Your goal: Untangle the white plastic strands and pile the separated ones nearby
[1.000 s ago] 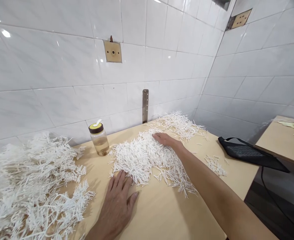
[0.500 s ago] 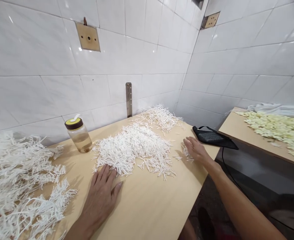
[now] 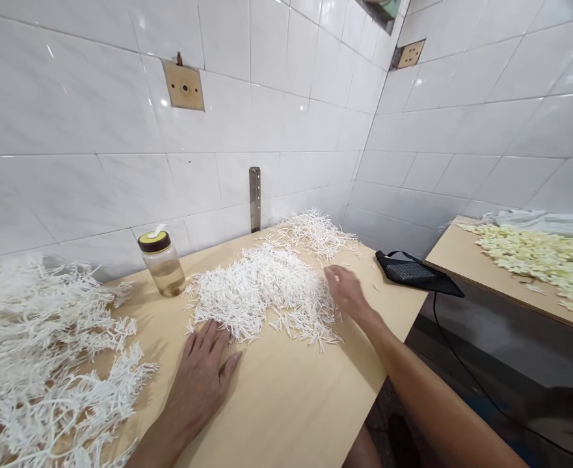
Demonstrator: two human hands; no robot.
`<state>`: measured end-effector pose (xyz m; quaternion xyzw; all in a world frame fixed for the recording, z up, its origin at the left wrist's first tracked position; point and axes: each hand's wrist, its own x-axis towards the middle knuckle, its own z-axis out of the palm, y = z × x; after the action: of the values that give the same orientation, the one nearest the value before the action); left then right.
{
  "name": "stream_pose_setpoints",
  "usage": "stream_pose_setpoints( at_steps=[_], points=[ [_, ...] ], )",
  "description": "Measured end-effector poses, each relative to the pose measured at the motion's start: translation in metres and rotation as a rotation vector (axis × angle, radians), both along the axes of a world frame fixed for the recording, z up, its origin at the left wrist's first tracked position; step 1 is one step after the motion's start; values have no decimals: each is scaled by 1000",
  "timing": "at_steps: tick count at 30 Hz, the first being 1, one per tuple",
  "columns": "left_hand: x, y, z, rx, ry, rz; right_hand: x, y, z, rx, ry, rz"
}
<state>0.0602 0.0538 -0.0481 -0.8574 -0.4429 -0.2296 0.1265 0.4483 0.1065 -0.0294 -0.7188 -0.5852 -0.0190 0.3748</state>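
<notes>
A broad pile of short white strands (image 3: pixel 261 286), like thin stalks, lies in the middle of the wooden tabletop (image 3: pixel 286 403). My left hand (image 3: pixel 201 377) rests palm down at its near left edge, fingers stretched and fingertips touching the strands; it holds nothing. At the pile's right edge is my right hand (image 3: pixel 348 294), slightly blurred, its outer edge low on the table and its fingers extended against the strands. I see nothing gripped in it. Behind the main pile is a smaller, looser heap of the same strands (image 3: pixel 315 233).
A large tangled mass of longer white strands (image 3: pixel 52 364) covers the left. A lidded bottle (image 3: pixel 166 273) of pale liquid stands near the tiled wall. A black mesh pouch (image 3: pixel 417 273) lies at the right edge; beyond it, another table holds pale yellow pieces (image 3: pixel 544 260).
My right hand has moved left from near the black pouch to the pile's edge, pushing a small clump of strands along. My left hand has stayed in place. The view has shifted slightly.
</notes>
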Motion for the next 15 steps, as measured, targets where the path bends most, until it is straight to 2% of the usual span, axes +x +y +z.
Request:
stream_pose_setpoints(
  at_steps=[3,5,8,12,15],
  points=[
    [0,-1,1,9,-2,2,54,-1,-5,59,-104,-261],
    [1,-2,2,6,-11,6,86,-4,-13,-5,-136,-365],
    [2,-2,3,-7,-17,10,107,-6,-23,-90,-177,-299],
    [2,-2,3,-9,-30,8,102,4,-24,-148,-222,-185],
    [1,-2,2,-10,-39,7,98,14,-18,-184,-203,-179]
  ],
)
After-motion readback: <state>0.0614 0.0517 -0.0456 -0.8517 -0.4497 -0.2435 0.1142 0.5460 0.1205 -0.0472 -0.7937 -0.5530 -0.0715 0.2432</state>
